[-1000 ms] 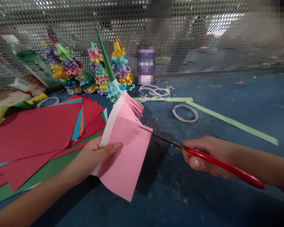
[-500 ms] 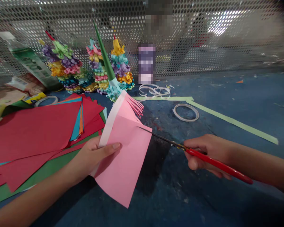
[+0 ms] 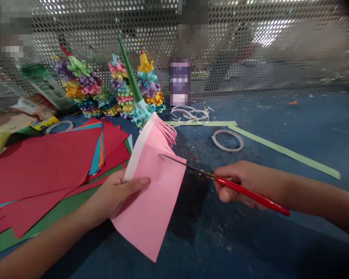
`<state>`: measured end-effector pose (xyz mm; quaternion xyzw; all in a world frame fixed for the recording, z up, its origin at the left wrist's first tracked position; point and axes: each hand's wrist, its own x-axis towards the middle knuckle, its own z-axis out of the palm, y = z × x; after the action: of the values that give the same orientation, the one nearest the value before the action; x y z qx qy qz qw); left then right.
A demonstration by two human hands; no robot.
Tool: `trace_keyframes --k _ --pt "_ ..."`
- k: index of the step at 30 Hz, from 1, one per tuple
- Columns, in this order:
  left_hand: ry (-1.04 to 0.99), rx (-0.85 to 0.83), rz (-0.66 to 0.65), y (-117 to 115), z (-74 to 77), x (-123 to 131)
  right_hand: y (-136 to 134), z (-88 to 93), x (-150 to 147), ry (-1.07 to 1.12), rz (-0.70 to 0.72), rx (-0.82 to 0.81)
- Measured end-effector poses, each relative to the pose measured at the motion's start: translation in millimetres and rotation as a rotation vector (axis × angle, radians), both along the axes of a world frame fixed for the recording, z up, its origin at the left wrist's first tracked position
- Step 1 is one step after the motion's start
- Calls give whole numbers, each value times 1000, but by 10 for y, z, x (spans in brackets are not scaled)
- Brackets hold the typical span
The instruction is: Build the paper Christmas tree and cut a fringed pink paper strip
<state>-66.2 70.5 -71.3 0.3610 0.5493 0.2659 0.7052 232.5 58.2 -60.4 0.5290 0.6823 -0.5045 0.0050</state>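
My left hand (image 3: 125, 190) grips a pink paper sheet (image 3: 159, 193) by its left side, thumb on top. A white strip (image 3: 136, 155) runs along the sheet's left edge, and narrow cut strips (image 3: 167, 133) fringe its upper right. Red-handled scissors (image 3: 244, 193) are held in my right hand (image 3: 238, 180); their blades reach over the right edge of the sheet, the tip near its middle. Behind the sheet stands a green paper cone (image 3: 130, 73) with a light blue curled fringe at its base.
Red paper sheets (image 3: 46, 162) lie at left over green paper. Fringed multicoloured cones (image 3: 149, 81), a bottle (image 3: 46, 83) and a blurred purple object (image 3: 180, 81) stand at the back. Two tape rolls (image 3: 228, 140), white curled strips (image 3: 189, 114) and a pale green strip (image 3: 285, 149) lie on the blue surface.
My right hand and the scissors have moved left, and the blades reach farther across the pink sheet. The sheet's lower corner sits slightly lower in view.
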Motion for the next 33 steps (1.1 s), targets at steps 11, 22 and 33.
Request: trace_keyframes --k 11,22,33 --pt "-6 -44 -90 52 21 -60 8 -76 75 35 198 160" --pt "-46 -44 -83 71 -2 -98 132 86 -97 -56 35 51" --pt "-42 -22 -127 47 7 -90 95 84 -122 -29 236 241"
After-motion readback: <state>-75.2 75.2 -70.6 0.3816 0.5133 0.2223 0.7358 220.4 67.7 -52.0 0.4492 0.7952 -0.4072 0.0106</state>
